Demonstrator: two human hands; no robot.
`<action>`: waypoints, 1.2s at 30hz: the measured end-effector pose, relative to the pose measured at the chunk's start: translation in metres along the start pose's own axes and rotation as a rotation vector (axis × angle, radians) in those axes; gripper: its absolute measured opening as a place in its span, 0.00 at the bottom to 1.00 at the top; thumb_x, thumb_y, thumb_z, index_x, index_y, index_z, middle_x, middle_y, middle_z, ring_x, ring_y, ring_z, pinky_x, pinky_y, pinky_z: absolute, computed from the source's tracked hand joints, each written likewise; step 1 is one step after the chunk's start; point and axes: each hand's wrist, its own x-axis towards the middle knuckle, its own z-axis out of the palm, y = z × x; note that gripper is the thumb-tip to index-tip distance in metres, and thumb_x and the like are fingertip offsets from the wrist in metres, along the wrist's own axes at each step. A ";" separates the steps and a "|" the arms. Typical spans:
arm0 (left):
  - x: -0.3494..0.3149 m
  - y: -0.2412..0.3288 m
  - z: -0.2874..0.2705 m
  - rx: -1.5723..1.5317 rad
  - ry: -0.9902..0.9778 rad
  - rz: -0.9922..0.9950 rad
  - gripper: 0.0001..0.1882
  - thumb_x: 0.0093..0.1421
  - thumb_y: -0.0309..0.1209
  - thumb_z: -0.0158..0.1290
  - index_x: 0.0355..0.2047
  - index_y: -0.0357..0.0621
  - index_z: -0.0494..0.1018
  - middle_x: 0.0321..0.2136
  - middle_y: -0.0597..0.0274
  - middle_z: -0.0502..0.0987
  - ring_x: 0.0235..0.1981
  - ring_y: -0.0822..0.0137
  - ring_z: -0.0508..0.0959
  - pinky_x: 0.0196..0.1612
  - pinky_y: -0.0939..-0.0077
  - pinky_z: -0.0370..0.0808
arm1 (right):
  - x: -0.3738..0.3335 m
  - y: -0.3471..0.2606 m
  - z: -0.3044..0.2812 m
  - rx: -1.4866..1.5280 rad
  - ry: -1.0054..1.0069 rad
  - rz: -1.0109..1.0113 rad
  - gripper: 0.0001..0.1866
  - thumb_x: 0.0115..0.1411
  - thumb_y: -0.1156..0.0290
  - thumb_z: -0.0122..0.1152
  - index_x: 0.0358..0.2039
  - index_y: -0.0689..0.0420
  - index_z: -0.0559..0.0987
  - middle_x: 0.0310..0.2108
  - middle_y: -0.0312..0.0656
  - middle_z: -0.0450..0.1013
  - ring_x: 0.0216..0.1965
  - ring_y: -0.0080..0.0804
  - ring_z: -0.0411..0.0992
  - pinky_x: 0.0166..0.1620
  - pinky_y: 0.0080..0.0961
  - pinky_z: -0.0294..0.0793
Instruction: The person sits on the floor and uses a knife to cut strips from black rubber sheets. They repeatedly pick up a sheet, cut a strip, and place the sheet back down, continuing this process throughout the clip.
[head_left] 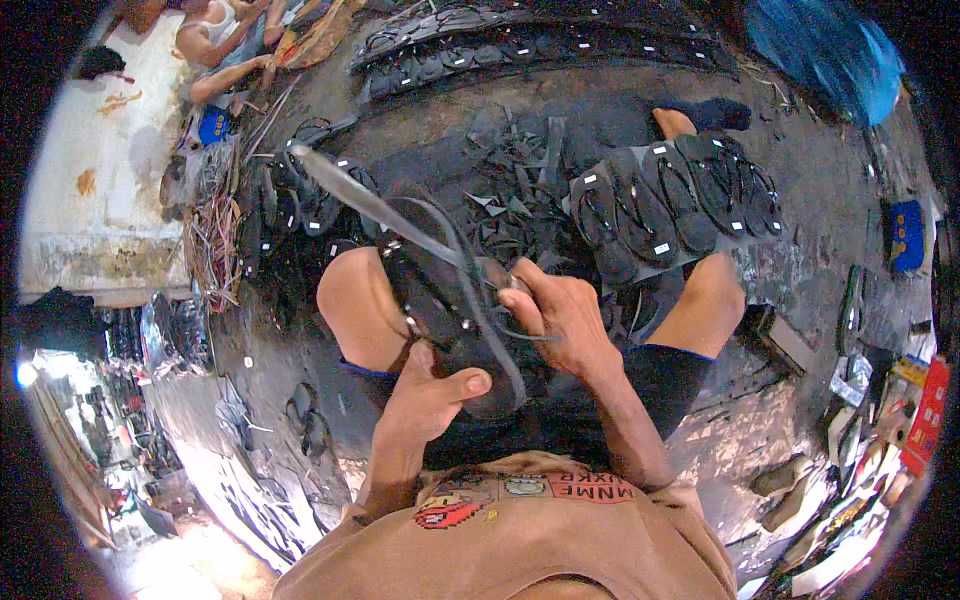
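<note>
A black sandal (436,290) with small shiny studs is held over my lap, tilted between my knees. My left hand (430,392) is closed on its near end, thumb on top. In the fist of my right hand (562,312) is a knife, its long grey blade (365,205) pointing to the far left and crossing the sandal's far part. A thin, curved dark strip (500,355) runs along the sandal's right edge; I cannot tell whether it is still joined to the sole. The knife's handle is mostly hidden by my fingers.
Dark offcuts (510,195) lie heaped on the floor beyond the sandal. Several black sandals (665,210) stand in a row at right, more (320,200) at left, and long rows (540,55) farther off. Another person (215,45) sits at far left. A blue bag (830,50) is at far right.
</note>
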 end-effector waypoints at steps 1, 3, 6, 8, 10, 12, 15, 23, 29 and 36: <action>-0.002 0.002 -0.001 -0.041 -0.011 0.008 0.50 0.52 0.27 0.72 0.70 0.37 0.56 0.63 0.57 0.70 0.61 0.58 0.72 0.70 0.55 0.62 | 0.007 -0.007 -0.004 -0.061 0.029 -0.037 0.24 0.72 0.44 0.50 0.45 0.54 0.77 0.31 0.62 0.77 0.36 0.61 0.78 0.38 0.49 0.75; -0.014 0.004 0.002 0.237 0.008 -0.017 0.47 0.48 0.22 0.69 0.68 0.36 0.59 0.58 0.55 0.73 0.57 0.57 0.77 0.64 0.59 0.71 | 0.030 -0.002 0.003 -0.074 0.117 -0.007 0.23 0.74 0.46 0.47 0.43 0.54 0.77 0.30 0.60 0.77 0.34 0.63 0.77 0.35 0.49 0.73; -0.019 -0.031 -0.009 0.378 -0.087 -0.020 0.46 0.41 0.13 0.66 0.63 0.40 0.64 0.48 0.53 0.81 0.53 0.52 0.80 0.59 0.60 0.78 | 0.087 0.033 -0.029 -0.034 0.371 0.085 0.23 0.75 0.48 0.46 0.42 0.56 0.76 0.29 0.60 0.76 0.34 0.67 0.74 0.35 0.49 0.71; -0.007 -0.009 0.008 0.462 -0.056 -0.038 0.49 0.40 0.14 0.68 0.64 0.39 0.62 0.49 0.52 0.81 0.55 0.53 0.80 0.59 0.59 0.77 | 0.095 0.041 -0.052 0.028 0.480 0.034 0.25 0.76 0.48 0.43 0.42 0.58 0.78 0.27 0.54 0.77 0.30 0.57 0.76 0.34 0.43 0.72; -0.011 0.006 0.019 0.483 -0.081 -0.102 0.44 0.45 0.32 0.78 0.60 0.32 0.70 0.51 0.55 0.80 0.54 0.60 0.78 0.62 0.62 0.72 | 0.062 0.032 -0.032 0.520 0.361 -0.008 0.24 0.75 0.50 0.49 0.42 0.60 0.79 0.26 0.43 0.76 0.28 0.39 0.75 0.33 0.34 0.71; -0.001 0.002 0.003 0.714 -0.189 0.041 0.47 0.46 0.36 0.78 0.62 0.32 0.67 0.52 0.55 0.79 0.54 0.61 0.78 0.61 0.63 0.73 | 0.031 0.010 -0.016 0.749 0.299 -0.032 0.21 0.72 0.53 0.58 0.43 0.62 0.80 0.27 0.32 0.74 0.29 0.22 0.70 0.33 0.25 0.68; 0.018 0.004 0.019 0.516 0.055 0.424 0.32 0.65 0.38 0.57 0.64 0.33 0.65 0.55 0.53 0.77 0.56 0.59 0.77 0.63 0.64 0.71 | -0.018 -0.007 -0.014 0.613 0.332 0.099 0.19 0.64 0.62 0.72 0.49 0.61 0.80 0.29 0.27 0.73 0.31 0.15 0.66 0.34 0.20 0.68; -0.010 0.038 0.014 0.046 0.068 0.123 0.17 0.69 0.41 0.59 0.50 0.41 0.77 0.41 0.63 0.83 0.41 0.70 0.83 0.45 0.76 0.79 | -0.165 -0.004 -0.002 0.268 0.164 0.086 0.18 0.75 0.60 0.46 0.53 0.58 0.78 0.19 0.40 0.69 0.20 0.33 0.68 0.28 0.29 0.70; -0.020 0.019 0.007 -0.030 0.022 0.048 0.18 0.70 0.42 0.57 0.50 0.41 0.77 0.41 0.64 0.84 0.41 0.70 0.83 0.44 0.74 0.81 | -0.258 -0.021 0.017 0.327 0.012 0.273 0.17 0.72 0.59 0.49 0.49 0.57 0.77 0.39 0.55 0.78 0.38 0.56 0.79 0.42 0.44 0.79; -0.015 0.013 -0.001 0.071 0.025 0.040 0.16 0.70 0.40 0.58 0.51 0.42 0.76 0.41 0.66 0.83 0.41 0.72 0.82 0.45 0.74 0.80 | -0.223 0.000 0.019 0.133 -0.171 0.418 0.16 0.68 0.59 0.57 0.50 0.55 0.75 0.40 0.57 0.79 0.42 0.62 0.78 0.44 0.50 0.79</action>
